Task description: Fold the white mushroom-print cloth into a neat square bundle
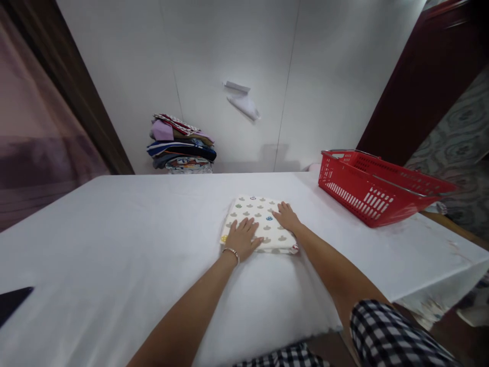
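A folded white cloth (254,208) with a small grey and coloured print lies flat on the white-covered table (95,244). Its layers show along the near edge. My left hand (242,238) rests on its near left part, fingers spread and palm down, a bracelet at the wrist. Across from it, my right hand (287,216) lies on the right edge of the cloth with its fingers stretched out. Neither hand grips anything; both press on the top of the fabric.
A red plastic basket (367,191) stands at the table's right side. Behind the far edge is a stack of folded clothes (181,145) against the white wall. A dark flat object (15,300) pokes in at the left edge. A torn paper (242,102) hangs on the wall.
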`<state>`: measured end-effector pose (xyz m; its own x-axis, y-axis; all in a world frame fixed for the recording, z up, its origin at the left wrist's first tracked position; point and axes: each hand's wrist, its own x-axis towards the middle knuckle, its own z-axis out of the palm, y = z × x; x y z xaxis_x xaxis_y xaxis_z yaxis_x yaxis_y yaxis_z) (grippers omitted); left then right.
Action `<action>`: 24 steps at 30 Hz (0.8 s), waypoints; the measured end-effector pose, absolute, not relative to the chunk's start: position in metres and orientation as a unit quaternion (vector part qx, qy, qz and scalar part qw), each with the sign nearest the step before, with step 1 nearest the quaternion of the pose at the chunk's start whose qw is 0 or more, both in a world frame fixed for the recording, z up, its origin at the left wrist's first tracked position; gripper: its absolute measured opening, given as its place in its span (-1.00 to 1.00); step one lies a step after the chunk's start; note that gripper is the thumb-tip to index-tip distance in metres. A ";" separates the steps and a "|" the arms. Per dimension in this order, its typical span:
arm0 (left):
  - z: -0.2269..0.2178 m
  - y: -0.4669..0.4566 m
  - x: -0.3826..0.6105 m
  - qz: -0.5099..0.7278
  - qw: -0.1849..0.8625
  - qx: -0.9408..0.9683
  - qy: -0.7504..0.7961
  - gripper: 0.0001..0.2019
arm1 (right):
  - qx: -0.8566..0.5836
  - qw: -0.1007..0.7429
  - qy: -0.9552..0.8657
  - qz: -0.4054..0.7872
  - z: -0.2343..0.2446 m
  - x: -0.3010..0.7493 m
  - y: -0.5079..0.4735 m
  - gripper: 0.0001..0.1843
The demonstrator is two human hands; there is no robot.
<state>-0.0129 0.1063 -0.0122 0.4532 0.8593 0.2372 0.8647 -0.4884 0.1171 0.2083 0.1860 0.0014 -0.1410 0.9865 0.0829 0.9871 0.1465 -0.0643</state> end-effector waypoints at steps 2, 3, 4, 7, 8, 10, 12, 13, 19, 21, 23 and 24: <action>-0.012 0.106 -0.013 -0.137 0.010 -0.853 -0.504 -0.42 | -0.666 0.051 -0.744 0.020 -0.006 0.212 0.187 -0.44; -0.013 0.106 -0.013 -0.140 0.010 -0.852 -0.504 -0.42 | -0.670 0.056 -0.739 0.033 -0.007 0.213 0.187 -0.43; -0.013 0.106 -0.013 -0.141 0.011 -0.852 -0.504 -0.42 | -0.672 0.056 -0.737 0.044 -0.006 0.213 0.186 -0.42; -0.013 0.106 -0.012 -0.138 0.007 -0.850 -0.508 -0.42 | -0.676 0.047 -0.734 0.049 0.005 0.208 0.188 -0.40; -0.013 0.106 -0.012 -0.137 0.006 -0.850 -0.509 -0.41 | -0.675 0.044 -0.735 0.042 0.010 0.203 0.190 -0.38; -0.013 0.106 -0.012 -0.134 0.004 -0.849 -0.511 -0.41 | -0.665 0.047 -0.745 0.029 0.018 0.191 0.196 -0.33; -0.013 0.106 -0.011 -0.133 0.007 -0.849 -0.511 -0.42 | -0.642 0.053 -0.764 0.031 0.020 0.175 0.203 -0.30; -0.013 0.106 -0.011 -0.133 0.008 -0.849 -0.511 -0.42 | -0.630 0.051 -0.774 0.035 0.018 0.168 0.207 -0.30; -0.015 0.105 -0.011 -0.136 0.012 -0.848 -0.512 -0.42 | -0.606 0.015 -0.794 0.052 0.002 0.152 0.212 -0.32; -0.014 0.105 -0.011 -0.137 0.006 -0.847 -0.514 -0.42 | -0.606 0.010 -0.793 0.065 0.006 0.153 0.214 -0.32; -0.013 0.104 -0.010 -0.137 -0.001 -0.846 -0.516 -0.42 | -0.601 0.012 -0.796 0.075 0.016 0.148 0.218 -0.32; -0.013 0.104 -0.010 -0.136 -0.006 -0.845 -0.517 -0.42 | -0.593 0.017 -0.801 0.077 0.020 0.142 0.221 -0.31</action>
